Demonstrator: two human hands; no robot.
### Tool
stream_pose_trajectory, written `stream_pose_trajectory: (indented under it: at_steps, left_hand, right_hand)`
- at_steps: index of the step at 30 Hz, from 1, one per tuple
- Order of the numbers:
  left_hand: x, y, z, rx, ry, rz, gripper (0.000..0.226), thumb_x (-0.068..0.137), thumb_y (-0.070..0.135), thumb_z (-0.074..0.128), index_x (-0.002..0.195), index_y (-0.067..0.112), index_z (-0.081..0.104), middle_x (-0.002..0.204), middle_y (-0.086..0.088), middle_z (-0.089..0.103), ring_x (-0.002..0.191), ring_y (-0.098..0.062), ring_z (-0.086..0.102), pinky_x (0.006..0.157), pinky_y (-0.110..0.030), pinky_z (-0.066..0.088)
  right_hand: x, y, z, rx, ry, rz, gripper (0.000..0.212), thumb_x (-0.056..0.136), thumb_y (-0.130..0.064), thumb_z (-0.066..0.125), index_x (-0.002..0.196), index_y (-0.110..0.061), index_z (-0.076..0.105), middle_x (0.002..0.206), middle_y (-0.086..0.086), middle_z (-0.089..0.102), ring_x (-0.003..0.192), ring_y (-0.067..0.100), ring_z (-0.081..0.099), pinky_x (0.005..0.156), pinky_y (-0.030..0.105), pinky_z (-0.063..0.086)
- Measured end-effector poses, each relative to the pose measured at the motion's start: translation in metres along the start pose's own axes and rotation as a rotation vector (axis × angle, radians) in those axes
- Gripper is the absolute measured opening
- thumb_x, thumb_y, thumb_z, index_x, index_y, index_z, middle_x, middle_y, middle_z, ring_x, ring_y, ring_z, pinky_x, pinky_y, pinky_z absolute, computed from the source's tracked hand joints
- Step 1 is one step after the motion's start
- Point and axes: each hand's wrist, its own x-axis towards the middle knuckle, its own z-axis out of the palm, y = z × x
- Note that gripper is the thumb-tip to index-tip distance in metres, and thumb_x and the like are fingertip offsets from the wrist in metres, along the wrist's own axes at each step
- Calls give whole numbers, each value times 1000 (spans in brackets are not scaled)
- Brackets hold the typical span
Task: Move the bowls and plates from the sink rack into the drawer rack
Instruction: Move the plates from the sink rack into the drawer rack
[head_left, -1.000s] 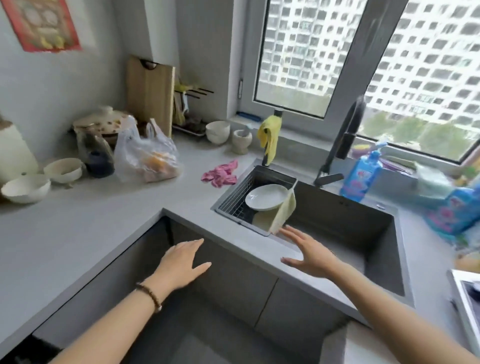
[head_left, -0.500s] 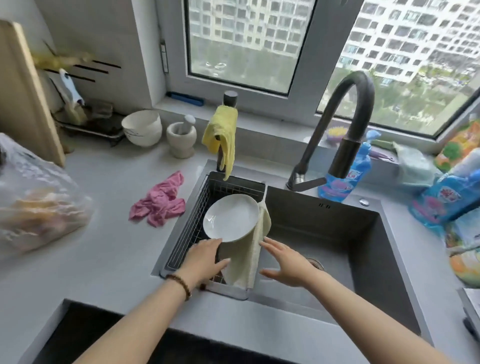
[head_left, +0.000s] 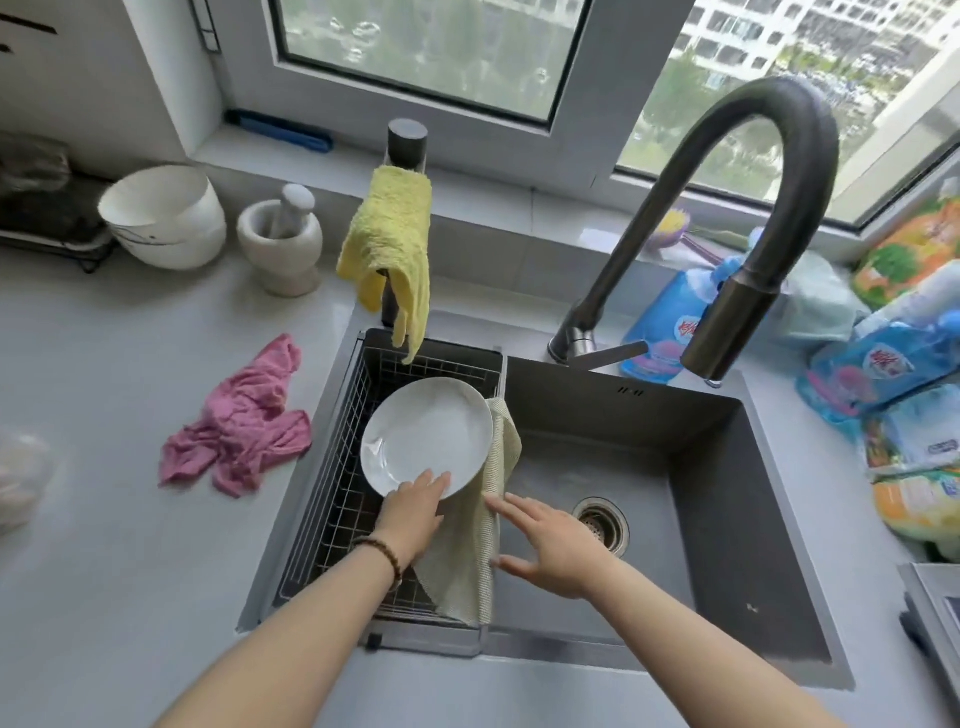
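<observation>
Hands first: right hand (head_left: 550, 545) over the sink (head_left: 727, 519), grip wide, fingers spread. Left hand (head_left: 410, 514) has fingers on the white plate (head_left: 426, 431) at its near rim, can't tell if that grip's closed. Plate's tilted in the sink rack (head_left: 332, 483)

Left hand (head_left: 410, 512) now grips plate (head_left: 426, 434) near rim; right hand (head_left: 550, 545) advanced beside hanging cloth (head_left: 462, 566).
</observation>
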Motion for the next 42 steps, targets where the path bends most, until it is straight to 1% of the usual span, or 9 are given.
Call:
stream_pose_trajectory:
  at_steps: [3,10,13,16,22,27,33,38,42]
  left_hand:
    - [4,-2,0,-26,19,-9,65,90,-5,37,146,25,22,154,-6,24,121,-33,48,101,-42,42]
    - [1,0,-6,157,38,76,71,91,-6,38,149,26,13,156,-7,19,106,-33,59,91,-43,49]
    - [-7,-3,-14,164,79,110,59,93,-3,36,146,22,26,147,-5,38,109,-32,60,93,-42,49]
    - [-13,-5,-24,181,127,105,44,93,0,38,132,19,45,122,-7,61,106,-30,61,90,-38,51]
    - [-25,-8,-41,142,176,119,30,93,7,39,114,21,56,107,-6,65,100,-27,59,85,-36,49]
    - [-39,-6,-54,-14,234,96,18,97,20,40,91,20,57,90,-3,65,84,-24,59,71,-31,42]
    - [-73,4,-75,-255,316,77,24,96,29,47,73,22,46,68,9,52,65,-13,50,52,-24,32]
    - [-123,14,-87,-683,359,112,12,94,26,53,91,20,62,85,9,68,80,-11,65,74,-33,54]
    - [-184,28,-76,-1038,385,61,21,93,20,55,110,13,65,105,-1,71,100,-17,66,88,-39,53]
  right_hand:
    - [1,1,-1,4,-13,8,73,89,-65,43,148,-50,3,160,-2,20,146,21,21,118,37,22]
    - [-1,-1,1,35,-8,20,72,90,-64,43,148,-48,3,159,-2,23,146,18,22,117,39,23]
    - [-3,-4,-1,28,-2,20,72,91,-63,43,149,-46,5,159,-4,23,146,17,22,117,36,23]
    - [-4,-7,-1,26,2,24,72,91,-62,43,150,-45,5,159,-4,23,146,17,22,117,34,23]
    - [-5,-9,1,15,2,45,73,91,-63,42,150,-45,4,158,-5,25,145,17,25,115,34,29]
    - [-4,-9,1,11,-1,67,71,90,-65,41,149,-47,5,159,-2,24,145,18,25,114,36,29]
    - [-8,-18,-5,97,15,94,67,91,-64,39,150,-43,13,159,-4,21,145,18,24,114,37,28]
    - [-34,-49,-10,484,169,-14,77,86,-59,54,151,-34,20,157,-8,25,142,11,29,114,32,28]
    - [-65,-74,-1,823,142,-148,99,68,-69,61,151,-39,15,158,-11,20,143,8,24,118,37,25]
